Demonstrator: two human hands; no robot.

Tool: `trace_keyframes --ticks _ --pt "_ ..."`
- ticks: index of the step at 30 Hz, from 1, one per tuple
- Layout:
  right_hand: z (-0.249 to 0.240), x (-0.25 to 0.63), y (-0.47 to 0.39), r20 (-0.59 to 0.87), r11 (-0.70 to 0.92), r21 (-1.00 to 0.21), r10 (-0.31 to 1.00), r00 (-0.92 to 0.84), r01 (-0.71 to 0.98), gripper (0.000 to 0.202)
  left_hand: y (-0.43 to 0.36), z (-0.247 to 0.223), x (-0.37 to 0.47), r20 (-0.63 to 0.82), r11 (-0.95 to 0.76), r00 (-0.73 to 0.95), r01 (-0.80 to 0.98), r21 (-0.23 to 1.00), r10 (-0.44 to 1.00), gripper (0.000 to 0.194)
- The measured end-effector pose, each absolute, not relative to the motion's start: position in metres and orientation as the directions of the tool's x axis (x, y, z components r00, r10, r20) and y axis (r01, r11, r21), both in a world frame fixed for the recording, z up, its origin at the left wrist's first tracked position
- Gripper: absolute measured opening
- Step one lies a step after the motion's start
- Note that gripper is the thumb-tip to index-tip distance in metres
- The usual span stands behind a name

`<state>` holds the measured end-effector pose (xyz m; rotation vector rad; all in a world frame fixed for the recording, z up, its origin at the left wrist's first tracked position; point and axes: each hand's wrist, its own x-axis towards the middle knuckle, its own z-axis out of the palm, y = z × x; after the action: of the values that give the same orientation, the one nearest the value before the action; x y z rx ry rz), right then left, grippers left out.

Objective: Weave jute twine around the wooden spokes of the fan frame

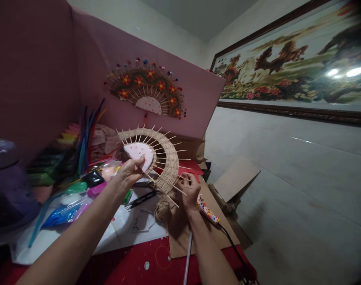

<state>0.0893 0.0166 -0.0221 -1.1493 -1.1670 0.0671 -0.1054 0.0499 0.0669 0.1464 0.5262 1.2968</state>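
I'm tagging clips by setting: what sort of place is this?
Likely a craft corner, perhaps in a home: the woven fan and twine ball suggest handicraft, the framed picture a home.

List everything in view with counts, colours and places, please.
woven fan: one, tan, centre
flowered fan: one, brown, above
board: one, pink, back
picture: one, multicoloured, right
twine ball: one, tan, centre
scissors: at least one, black, centre
corded tool: one, multicoloured, right
pipe cleaners: several, multicoloured, left
packets: several, multicoloured, left
container: one, purple, far left
cardboard: several, brown, right
tablecloth: one, red, front
left hand: one, bare, holding woven fan
right hand: one, bare, fan's edge
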Motion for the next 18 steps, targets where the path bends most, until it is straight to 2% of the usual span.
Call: trace_keyframes --ticks 3,8,11,14,18 --pt "-0.018 0.091 0.014 0.68 0.444 -0.731 0.539 0.497 0.518 0.032 0.052 0.066 -0.108 -0.303 0.285 0.145 -0.824 0.489 0.942 0.021" --pt "-0.018 0.091 0.01 0.716 0.396 -0.691 0.486 0.5 0.605 0.028 0.063 0.062 -0.117 -0.292 0.262 0.106 -0.779 0.569 0.95 0.023" --pt "-0.018 0.092 0.01 0.738 0.392 -0.669 0.457 0.497 0.632 0.027 0.07 0.059 -0.122 -0.298 0.268 0.111 -0.784 0.56 0.948 0.023" --pt "-0.017 0.093 0.011 0.75 0.42 -0.65 0.49 0.445 0.634 0.026 0.072 0.059 -0.125 -0.317 0.284 0.12 -0.79 0.544 0.941 0.024" --pt "-0.014 0.094 0.014 0.688 0.473 -0.722 0.566 0.454 0.504 0.025 0.069 0.065 -0.127 -0.336 0.324 0.154 -0.775 0.543 0.929 0.028"
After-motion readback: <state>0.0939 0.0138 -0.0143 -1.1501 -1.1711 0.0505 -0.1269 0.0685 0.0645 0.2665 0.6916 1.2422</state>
